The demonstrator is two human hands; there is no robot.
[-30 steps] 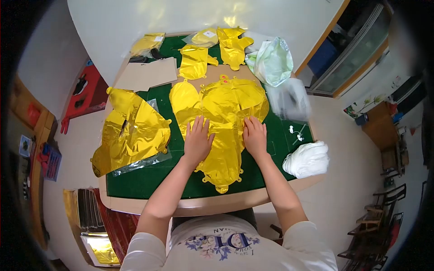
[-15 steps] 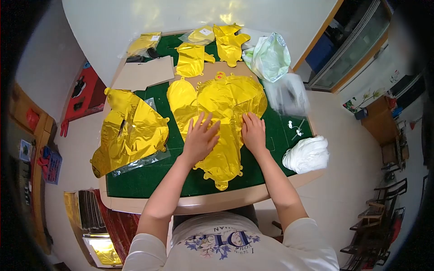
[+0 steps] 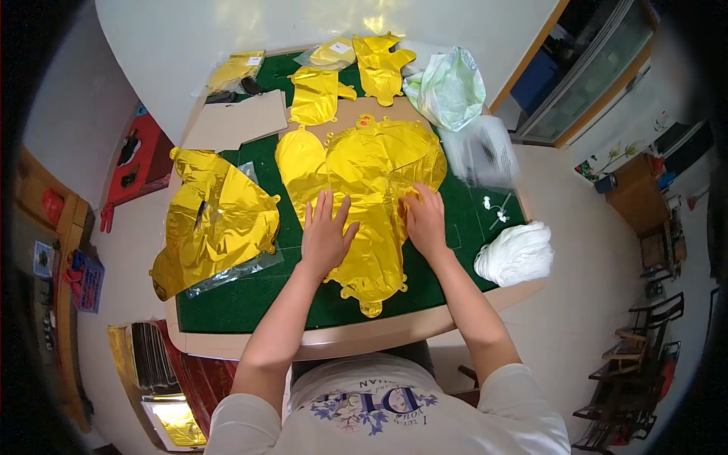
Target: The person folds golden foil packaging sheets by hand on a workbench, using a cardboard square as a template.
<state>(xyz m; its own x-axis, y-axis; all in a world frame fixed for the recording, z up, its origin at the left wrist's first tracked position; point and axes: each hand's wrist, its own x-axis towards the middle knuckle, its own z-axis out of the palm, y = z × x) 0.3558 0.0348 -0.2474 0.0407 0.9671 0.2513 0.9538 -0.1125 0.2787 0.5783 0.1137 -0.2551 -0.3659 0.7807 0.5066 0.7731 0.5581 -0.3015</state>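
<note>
A large flattened gold foil balloon (image 3: 371,178) with small tabs along its edges lies in the middle of the green table surface. My left hand (image 3: 326,236) rests open on its left side, fingers extended and thumb apart. On the right edge of the narrower part, my right hand (image 3: 426,220) touches the foil with bent, slightly spread fingers. To the left, another gold foil balloon (image 3: 220,220) lies creased, partly over a clear plastic bag (image 3: 246,273).
Smaller gold foil pieces (image 3: 315,97) lie at the back, near a beige cardboard sheet (image 3: 243,121). On the right are a pale green plastic bag (image 3: 449,89), a clear plastic bag (image 3: 481,155), white string ties (image 3: 497,208) and a white bundle (image 3: 516,254).
My left hand has shifted slightly left and lies flatter, its fingers closer together. My right hand's fingers have bent a little more at the foil's edge. The camera view has shifted slightly.
</note>
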